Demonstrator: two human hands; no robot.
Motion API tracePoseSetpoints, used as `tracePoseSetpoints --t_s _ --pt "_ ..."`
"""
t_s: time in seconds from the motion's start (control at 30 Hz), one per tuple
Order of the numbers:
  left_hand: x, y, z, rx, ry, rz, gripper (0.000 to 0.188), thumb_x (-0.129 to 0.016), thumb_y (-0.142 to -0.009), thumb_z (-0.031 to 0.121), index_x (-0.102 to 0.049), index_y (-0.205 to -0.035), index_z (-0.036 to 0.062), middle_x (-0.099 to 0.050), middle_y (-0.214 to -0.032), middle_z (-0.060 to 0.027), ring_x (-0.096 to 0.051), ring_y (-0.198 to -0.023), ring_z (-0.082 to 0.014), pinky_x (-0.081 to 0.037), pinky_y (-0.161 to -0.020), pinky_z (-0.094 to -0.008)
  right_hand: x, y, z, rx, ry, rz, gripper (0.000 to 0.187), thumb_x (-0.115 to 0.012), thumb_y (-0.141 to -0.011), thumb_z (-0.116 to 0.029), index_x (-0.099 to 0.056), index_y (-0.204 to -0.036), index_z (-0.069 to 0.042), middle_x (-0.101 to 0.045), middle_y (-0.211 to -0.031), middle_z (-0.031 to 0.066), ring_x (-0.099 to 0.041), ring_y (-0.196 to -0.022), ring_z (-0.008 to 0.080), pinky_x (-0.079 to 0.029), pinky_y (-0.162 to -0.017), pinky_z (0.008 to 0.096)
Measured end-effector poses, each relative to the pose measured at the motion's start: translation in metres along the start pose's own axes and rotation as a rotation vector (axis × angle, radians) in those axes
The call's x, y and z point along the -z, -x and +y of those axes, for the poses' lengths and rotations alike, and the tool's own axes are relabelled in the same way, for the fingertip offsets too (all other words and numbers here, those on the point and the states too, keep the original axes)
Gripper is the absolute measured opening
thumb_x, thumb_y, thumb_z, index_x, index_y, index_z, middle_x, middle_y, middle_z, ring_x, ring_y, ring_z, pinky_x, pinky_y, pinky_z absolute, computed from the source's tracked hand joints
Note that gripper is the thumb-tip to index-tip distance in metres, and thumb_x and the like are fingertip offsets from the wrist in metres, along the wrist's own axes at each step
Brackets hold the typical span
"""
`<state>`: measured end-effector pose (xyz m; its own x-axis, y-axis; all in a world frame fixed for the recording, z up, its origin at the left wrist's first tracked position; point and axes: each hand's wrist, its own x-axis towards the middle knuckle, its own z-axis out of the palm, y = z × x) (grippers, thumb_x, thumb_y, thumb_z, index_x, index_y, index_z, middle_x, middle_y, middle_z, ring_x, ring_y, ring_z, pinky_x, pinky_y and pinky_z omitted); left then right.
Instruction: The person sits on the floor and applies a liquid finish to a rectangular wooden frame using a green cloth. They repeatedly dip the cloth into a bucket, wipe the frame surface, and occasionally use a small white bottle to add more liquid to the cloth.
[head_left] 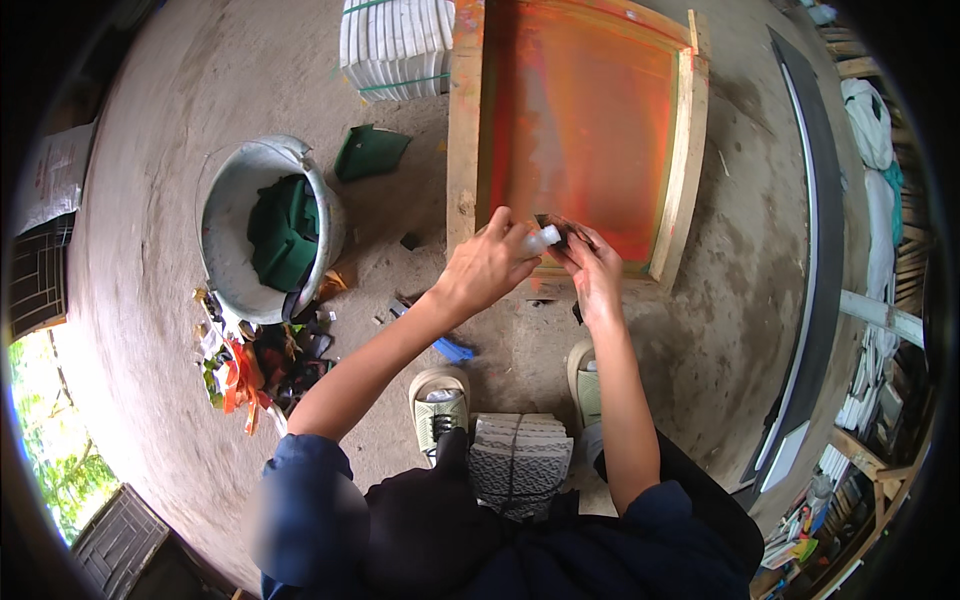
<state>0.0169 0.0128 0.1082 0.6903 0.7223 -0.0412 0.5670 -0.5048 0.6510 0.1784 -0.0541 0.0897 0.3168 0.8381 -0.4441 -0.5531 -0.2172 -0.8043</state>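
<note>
My left hand point(490, 262) grips a small white cylinder-like piece point(541, 240) between its fingers, held over the near edge of a wooden frame point(462, 130) stretched with an orange screen point(580, 120). My right hand point(592, 262) pinches a small dark scrap point(556, 226) right beside the white piece; the two hands nearly touch. Both hover just above the frame's near rail. A stack of patterned grey tiles point(520, 460) rests on my lap, between my sandalled feet.
A metal bucket point(225, 210) with green cloth in it stands at left, with colourful scraps and litter point(255, 365) by its base. A strapped bundle of white tiles point(395, 45) lies at the back. A blue object point(452, 350) lies on the concrete floor. Shelving and clutter line the right.
</note>
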Motion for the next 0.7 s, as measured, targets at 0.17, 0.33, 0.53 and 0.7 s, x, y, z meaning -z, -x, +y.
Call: tracePoseSetpoints --t_s 0.17,0.33,0.53,0.7 --pt "-0.022 -0.019 0.003 -0.122 -0.213 0.000 0.027 -0.064 -0.079 0.024 -0.055 -0.093 0.0035 -0.047 -0.096 -0.0143 -0.061 -0.083 -0.0293 -0.054 -0.066 -0.0392 0.011 -0.005 0.001 -0.020 -0.033 0.020 0.027 -0.045 -0.095 -0.008 -0.052 -0.114 0.009 -0.058 -0.114 0.0159 -0.058 -0.105 0.0213 -0.046 -0.096 0.0355" --pt "-0.029 -0.027 0.005 -0.198 -0.328 0.044 0.024 -0.063 -0.078 0.021 -0.056 -0.089 0.0010 -0.048 -0.093 -0.0129 -0.059 -0.078 -0.0262 -0.055 -0.059 -0.0365 0.014 -0.008 0.002 -0.025 -0.059 0.025 0.027 -0.045 -0.095 -0.008 -0.052 -0.115 0.009 -0.058 -0.115 0.0159 -0.057 -0.107 0.0211 -0.045 -0.097 0.0345" --pt "-0.032 -0.028 0.000 -0.160 -0.337 0.072 0.022 -0.062 -0.079 0.020 -0.056 -0.092 0.0045 -0.048 -0.090 -0.0124 -0.059 -0.079 -0.0258 -0.055 -0.059 -0.0349 0.015 -0.013 0.008 -0.049 -0.064 0.033 0.027 -0.046 -0.095 -0.008 -0.051 -0.116 0.008 -0.057 -0.116 0.0150 -0.057 -0.106 0.0206 -0.046 -0.096 0.0337" --pt "-0.010 -0.009 0.003 0.000 -0.073 0.247 0.030 -0.064 -0.081 0.019 -0.056 -0.107 0.0079 -0.050 -0.096 -0.0134 -0.058 -0.081 -0.0307 -0.053 -0.063 -0.0391 0.022 -0.026 0.012 0.041 0.058 0.086 0.023 -0.047 -0.093 -0.003 -0.055 -0.112 0.007 -0.060 -0.110 0.0132 -0.059 -0.101 0.0172 -0.050 -0.091 0.0316"
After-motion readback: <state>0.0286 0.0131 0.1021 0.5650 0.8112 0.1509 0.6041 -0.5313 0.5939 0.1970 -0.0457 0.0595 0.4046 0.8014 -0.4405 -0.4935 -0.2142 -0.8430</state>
